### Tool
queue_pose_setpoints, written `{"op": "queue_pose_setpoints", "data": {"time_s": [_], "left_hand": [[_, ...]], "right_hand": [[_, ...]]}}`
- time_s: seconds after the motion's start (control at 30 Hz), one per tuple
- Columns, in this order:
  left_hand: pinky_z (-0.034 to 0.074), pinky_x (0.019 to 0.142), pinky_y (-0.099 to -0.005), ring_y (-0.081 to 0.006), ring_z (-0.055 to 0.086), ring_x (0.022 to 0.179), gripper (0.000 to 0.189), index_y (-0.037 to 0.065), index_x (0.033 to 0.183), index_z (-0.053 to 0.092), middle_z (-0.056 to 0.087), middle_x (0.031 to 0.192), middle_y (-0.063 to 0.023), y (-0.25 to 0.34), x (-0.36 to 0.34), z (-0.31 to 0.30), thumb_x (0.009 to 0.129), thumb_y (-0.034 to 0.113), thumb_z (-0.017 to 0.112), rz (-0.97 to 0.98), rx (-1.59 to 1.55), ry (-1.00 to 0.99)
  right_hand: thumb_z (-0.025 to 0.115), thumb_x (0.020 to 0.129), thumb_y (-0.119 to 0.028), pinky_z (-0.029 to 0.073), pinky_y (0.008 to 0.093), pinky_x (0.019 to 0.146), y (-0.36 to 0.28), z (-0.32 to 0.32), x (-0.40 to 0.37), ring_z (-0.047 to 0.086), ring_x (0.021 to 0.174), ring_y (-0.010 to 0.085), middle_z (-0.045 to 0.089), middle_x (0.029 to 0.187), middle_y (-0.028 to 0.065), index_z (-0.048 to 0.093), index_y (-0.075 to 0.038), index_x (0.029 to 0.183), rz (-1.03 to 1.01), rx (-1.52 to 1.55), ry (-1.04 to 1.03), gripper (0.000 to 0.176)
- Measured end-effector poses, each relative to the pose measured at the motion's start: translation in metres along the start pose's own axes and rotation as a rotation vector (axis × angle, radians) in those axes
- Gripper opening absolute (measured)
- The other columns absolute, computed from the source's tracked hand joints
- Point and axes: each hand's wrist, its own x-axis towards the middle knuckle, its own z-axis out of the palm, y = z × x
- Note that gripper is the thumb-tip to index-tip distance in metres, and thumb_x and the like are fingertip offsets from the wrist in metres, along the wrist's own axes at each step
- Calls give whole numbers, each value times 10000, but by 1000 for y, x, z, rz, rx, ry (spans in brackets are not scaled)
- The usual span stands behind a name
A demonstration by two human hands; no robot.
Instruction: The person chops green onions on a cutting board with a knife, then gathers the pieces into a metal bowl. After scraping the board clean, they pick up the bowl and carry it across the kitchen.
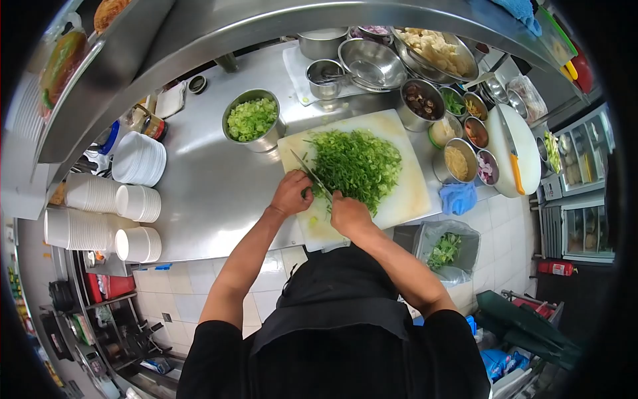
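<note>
My right hand [350, 215] is closed around the handle of a kitchen knife [310, 167], whose blade points up and left over the cutting board. Curled fingers of my left hand [291, 193] are close beside the blade, on the board's left side; what they grip, if anything, is hidden. A big heap of chopped green onions [355, 166], dark green at left and paler at right, covers the middle of the white cutting board [415, 193]. Behind the board, to the left, stands a steel pot [271, 141] filled with pale green chopped pieces [252, 120].
Right of the board are steel containers of ingredients, including yellow shreds [456, 163], and a round white board [525, 149] bearing an orange-handled knife [515, 166]. A blue cloth [458, 198] lies at the edge above a lined bin [465, 249]. Stacked white bowls [139, 203] stand left.
</note>
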Motion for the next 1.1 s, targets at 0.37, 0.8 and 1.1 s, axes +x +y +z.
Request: {"op": "queue_pose_setpoints", "data": {"time_s": [0.37, 0.8, 1.1], "left_hand": [[495, 762, -394, -324, 564, 817, 129, 56, 754, 590, 564, 841, -112, -2, -6, 5, 644, -3, 623, 2, -36, 31], [490, 755, -385, -310, 568, 799, 142, 62, 761, 599, 575, 845, -102, -8, -3, 14, 649, 4, 664, 35, -34, 86], [490, 740, -398, -315, 579, 797, 145, 62, 762, 601, 594, 856, -101, 6, -4, -5, 642, 6, 661, -14, -42, 127]], "right_hand": [[483, 839, -75, 556, 479, 714, -1, -3, -7, 691, 799, 397, 680, 834, 259, 540, 60, 1027, -11, -27, 10, 238], [482, 838, -79, 548, 492, 742, 4, -2, -8, 682, 833, 411, 676, 881, 278, 554, 58, 1036, 5, 9, -4, 252], [472, 844, -77, 549, 494, 726, 12, 0, 0, 685, 803, 409, 679, 857, 267, 552, 60, 1019, -1, 40, 6, 236]]}}
